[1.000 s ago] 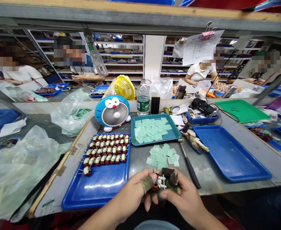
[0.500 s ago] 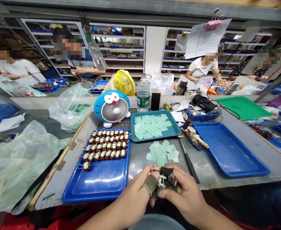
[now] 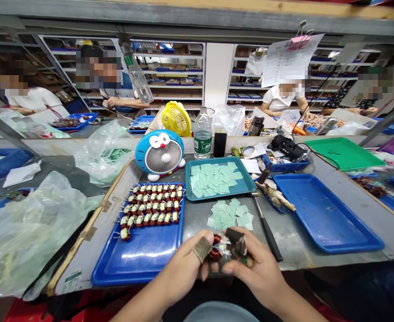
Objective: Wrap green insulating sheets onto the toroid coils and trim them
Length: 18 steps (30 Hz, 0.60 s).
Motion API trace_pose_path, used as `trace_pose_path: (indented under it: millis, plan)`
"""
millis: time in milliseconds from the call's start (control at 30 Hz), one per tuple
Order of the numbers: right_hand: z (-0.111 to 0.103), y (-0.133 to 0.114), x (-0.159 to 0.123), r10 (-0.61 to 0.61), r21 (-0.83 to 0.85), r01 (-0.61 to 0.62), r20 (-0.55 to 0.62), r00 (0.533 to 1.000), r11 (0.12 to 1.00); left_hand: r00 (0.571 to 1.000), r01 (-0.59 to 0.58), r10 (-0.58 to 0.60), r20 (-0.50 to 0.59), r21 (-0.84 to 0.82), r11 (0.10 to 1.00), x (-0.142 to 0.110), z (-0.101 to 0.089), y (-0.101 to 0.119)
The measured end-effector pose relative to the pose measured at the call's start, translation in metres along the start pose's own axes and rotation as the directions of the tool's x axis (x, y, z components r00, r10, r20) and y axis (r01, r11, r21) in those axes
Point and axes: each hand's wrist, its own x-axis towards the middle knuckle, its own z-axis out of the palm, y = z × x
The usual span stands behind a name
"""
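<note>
While the person is working a small red-wound coil (image 3: 217, 250) between both hands just over the bench (image 3: 294, 237), the left hand (image 3: 183, 270) is curling its fingers around one side, its index finger bound in a tan wrap (image 3: 201, 249), and the right hand (image 3: 260, 270) is pinching a dark block (image 3: 235, 237) on the part between thumb and fingers. Keeping the fingers pressed close and the part steady seems the sound way to work it, without bending the thin white pins (image 3: 226, 250). The left forearm (image 3: 143, 304) and right forearm (image 3: 300, 304) are angling inward from the lower corners. Nearby are lying loose pale green insulating squares (image 3: 230, 214), a black-handled tool (image 3: 267, 235) and a blue tray (image 3: 138, 270) holding rows of wound coils (image 3: 151, 212).
</note>
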Motion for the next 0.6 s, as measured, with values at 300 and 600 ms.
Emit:
trace_pose_path:
  millis: [300,600]
  plan:
    - [-0.012,0.055,0.013,0.175,-0.478,-0.125,0.061,0.983,0.869,0.906,-0.005,-0.083,-0.416,-0.207,0.978,-0.023,-0.052,-0.024]
    - [0.012,0.061,0.054,0.09,-0.485,0.069,0.297,0.951,0.872,0.946,-0.019,0.077,-0.314,0.185,0.983,-0.011,-0.047,-0.031]
